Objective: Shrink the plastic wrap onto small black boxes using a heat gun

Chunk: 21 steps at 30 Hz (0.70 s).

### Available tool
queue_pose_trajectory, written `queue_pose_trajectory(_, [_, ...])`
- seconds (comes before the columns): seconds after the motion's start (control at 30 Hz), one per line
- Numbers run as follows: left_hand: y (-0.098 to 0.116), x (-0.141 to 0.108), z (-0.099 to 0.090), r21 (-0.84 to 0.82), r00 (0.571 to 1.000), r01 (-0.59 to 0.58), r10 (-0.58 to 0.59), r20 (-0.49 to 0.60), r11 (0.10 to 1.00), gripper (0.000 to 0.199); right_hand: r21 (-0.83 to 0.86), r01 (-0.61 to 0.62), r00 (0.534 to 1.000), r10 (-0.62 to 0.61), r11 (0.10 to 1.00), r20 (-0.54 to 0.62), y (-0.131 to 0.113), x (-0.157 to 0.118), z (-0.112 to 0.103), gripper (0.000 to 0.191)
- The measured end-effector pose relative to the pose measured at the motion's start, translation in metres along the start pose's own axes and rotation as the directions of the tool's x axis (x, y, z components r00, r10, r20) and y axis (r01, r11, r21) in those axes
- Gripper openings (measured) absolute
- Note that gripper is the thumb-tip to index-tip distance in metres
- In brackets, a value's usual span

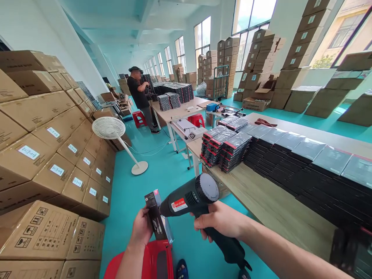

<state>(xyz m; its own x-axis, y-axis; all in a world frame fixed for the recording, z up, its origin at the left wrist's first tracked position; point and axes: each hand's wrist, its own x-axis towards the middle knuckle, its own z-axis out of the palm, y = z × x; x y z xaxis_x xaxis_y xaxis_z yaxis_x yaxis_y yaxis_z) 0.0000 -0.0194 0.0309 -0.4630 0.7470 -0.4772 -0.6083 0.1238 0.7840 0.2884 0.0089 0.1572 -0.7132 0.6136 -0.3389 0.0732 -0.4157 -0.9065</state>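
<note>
In my right hand (217,221) is a black heat gun (188,197), its fingers wrapped round the handle. The nozzle points left, close to a slim dark box (155,217) with clear film along its right side. My left hand (141,228) is closed on that box's left edge and holds it tilted upright above a red stool (151,257). Whether the nozzle touches the film I cannot tell. The film sticks out past the box's right and lower edges.
To my right, a long table (270,193) bears stacks of film-wrapped black boxes (226,143). Brown cartons (55,155) are piled along the left. A white fan (109,128) stands ahead on the turquoise floor. Farther off, a person (141,93) stands at another table (174,112).
</note>
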Motion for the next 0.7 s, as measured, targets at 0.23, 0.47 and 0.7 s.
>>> queue_pose_trajectory(0.23, [0.0, 0.0, -0.011, -0.065, 0.999, -0.011, 0.008, -0.036, 0.998, 0.022, -0.136, -0.14, 0.989, 0.144, 0.981, 0.021, 0.043, -0.035, -0.004, 0.011])
queue_pose_trajectory(0.47, [0.007, 0.005, -0.011, -0.096, 0.998, -0.004, -0.002, -0.062, 0.995, 0.025, 0.005, -0.188, 0.981, 0.188, 0.982, -0.042, 0.063, -0.043, 0.002, 0.015])
queue_pose_trajectory(0.7, [0.004, -0.009, -0.014, -0.213, 0.978, 0.092, -0.047, 0.205, 0.973, 0.048, -0.145, -0.18, 0.981, 0.188, 0.973, 0.039, 0.052, -0.053, -0.016, 0.011])
